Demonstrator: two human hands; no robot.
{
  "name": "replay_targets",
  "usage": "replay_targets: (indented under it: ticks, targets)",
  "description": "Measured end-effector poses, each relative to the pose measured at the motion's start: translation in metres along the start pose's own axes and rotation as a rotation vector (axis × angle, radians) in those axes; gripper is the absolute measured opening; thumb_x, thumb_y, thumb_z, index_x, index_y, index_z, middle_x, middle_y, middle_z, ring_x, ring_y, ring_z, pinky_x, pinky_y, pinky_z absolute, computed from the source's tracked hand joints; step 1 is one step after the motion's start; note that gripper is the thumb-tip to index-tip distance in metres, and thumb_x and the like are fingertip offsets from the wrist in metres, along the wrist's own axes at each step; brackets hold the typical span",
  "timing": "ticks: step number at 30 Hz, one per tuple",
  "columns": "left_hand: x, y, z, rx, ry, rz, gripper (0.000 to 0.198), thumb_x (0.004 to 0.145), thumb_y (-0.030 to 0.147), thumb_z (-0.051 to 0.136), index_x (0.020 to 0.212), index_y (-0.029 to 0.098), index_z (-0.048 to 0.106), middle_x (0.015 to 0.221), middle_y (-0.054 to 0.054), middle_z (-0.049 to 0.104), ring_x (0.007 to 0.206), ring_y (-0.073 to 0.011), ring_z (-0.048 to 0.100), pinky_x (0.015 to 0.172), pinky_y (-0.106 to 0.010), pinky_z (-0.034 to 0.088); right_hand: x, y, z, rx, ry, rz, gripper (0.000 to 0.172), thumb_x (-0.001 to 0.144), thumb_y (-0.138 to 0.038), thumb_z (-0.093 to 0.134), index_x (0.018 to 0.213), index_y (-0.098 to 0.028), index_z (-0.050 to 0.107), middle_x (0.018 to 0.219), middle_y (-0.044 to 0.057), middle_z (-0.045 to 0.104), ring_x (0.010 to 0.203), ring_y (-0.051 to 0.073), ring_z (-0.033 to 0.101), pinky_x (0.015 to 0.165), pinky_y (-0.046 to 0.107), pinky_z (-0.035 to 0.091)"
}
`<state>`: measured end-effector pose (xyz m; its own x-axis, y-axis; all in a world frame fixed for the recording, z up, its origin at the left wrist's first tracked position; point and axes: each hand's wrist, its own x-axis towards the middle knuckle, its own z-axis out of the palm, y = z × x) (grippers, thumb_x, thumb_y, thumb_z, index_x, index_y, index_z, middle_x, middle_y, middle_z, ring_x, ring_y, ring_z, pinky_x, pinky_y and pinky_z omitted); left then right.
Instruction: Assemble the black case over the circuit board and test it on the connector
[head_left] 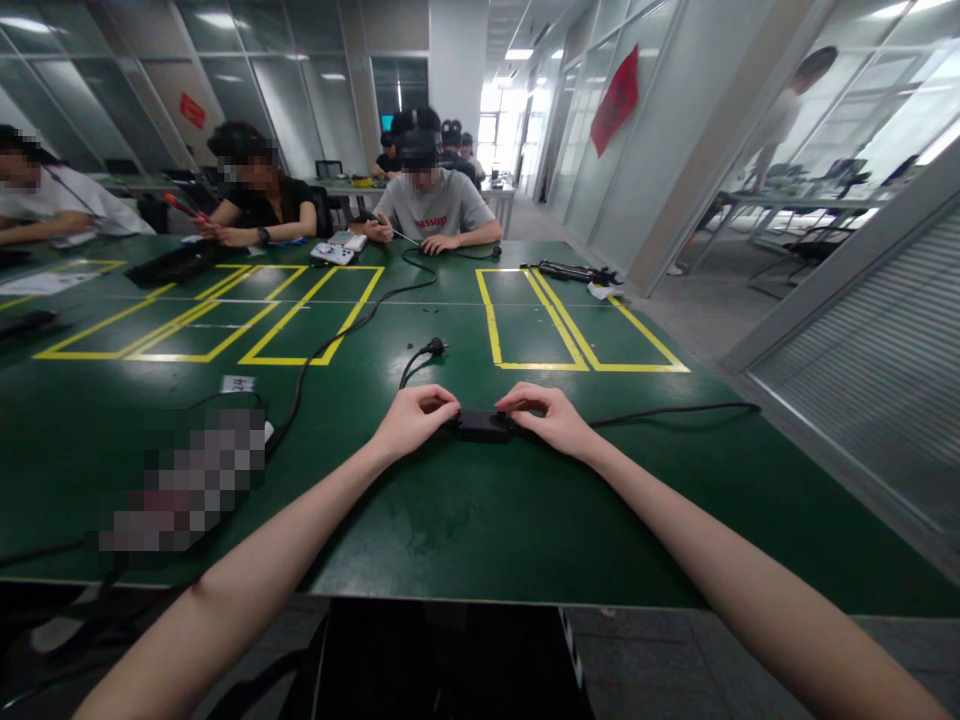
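Observation:
A black power adapter (482, 427) lies on the green table in front of me, with both hands at its ends. My left hand (415, 415) is closed, thumb and fingertips pinched at the adapter's left end. At the opposite end, my right hand (551, 415) pinches the adapter's upper right corner; the exact grip is partly hidden by the fingers. Just beyond my left hand lies a black mains plug (435, 347), its short cord running down behind that hand. From behind my right hand, a thin black cable (675, 410) stretches to the right across the table.
Yellow tape rectangles (544, 366) mark the green table (420, 530). A blurred-out item (191, 485) lies at left, near a long black cable (307, 375). Several people sit across the table; one in a grey shirt (442, 205) handles a cord. A dark tool-like object (574, 272) lies at the far right.

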<state>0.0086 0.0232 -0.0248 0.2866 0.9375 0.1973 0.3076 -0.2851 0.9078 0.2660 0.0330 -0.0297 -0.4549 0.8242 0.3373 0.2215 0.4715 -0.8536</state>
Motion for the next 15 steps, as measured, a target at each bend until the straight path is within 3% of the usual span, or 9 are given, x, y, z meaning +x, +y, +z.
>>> replay_targets:
  ticks: [5, 10, 15]
  targets:
    - [-0.003, 0.002, 0.001, 0.206, -0.048, 0.119, 0.023, 0.088, 0.036, 0.066, 0.097, 0.017, 0.076, 0.092, -0.006, 0.077, 0.083, -0.0198, 0.071, 0.08, -0.032, 0.057, -0.001, -0.005, 0.003, -0.157, -0.024, 0.012, 0.022, 0.087, -0.038, 0.07, 0.099, -0.022, 0.078, 0.095, 0.006, 0.072, 0.086, 0.02, 0.067, 0.081, 0.036, 0.056]
    - [-0.003, 0.004, 0.0, 0.428, -0.154, 0.218, 0.024, 0.096, 0.032, 0.058, 0.108, 0.019, 0.074, 0.106, -0.007, 0.075, 0.096, -0.0216, 0.068, 0.089, -0.034, 0.053, -0.001, -0.011, 0.003, -0.331, -0.128, 0.042, 0.022, 0.09, -0.039, 0.069, 0.097, -0.021, 0.078, 0.105, 0.008, 0.071, 0.097, 0.023, 0.067, 0.089, 0.039, 0.053]
    - [-0.006, 0.012, 0.009, 0.676, -0.138, 0.231, 0.028, 0.1, 0.042, 0.054, 0.101, 0.02, 0.072, 0.1, -0.008, 0.073, 0.096, -0.0247, 0.066, 0.083, -0.034, 0.051, -0.004, -0.018, 0.004, -0.334, -0.168, -0.021, 0.019, 0.09, -0.036, 0.069, 0.1, -0.021, 0.072, 0.1, 0.007, 0.07, 0.087, 0.021, 0.066, 0.079, 0.035, 0.054]
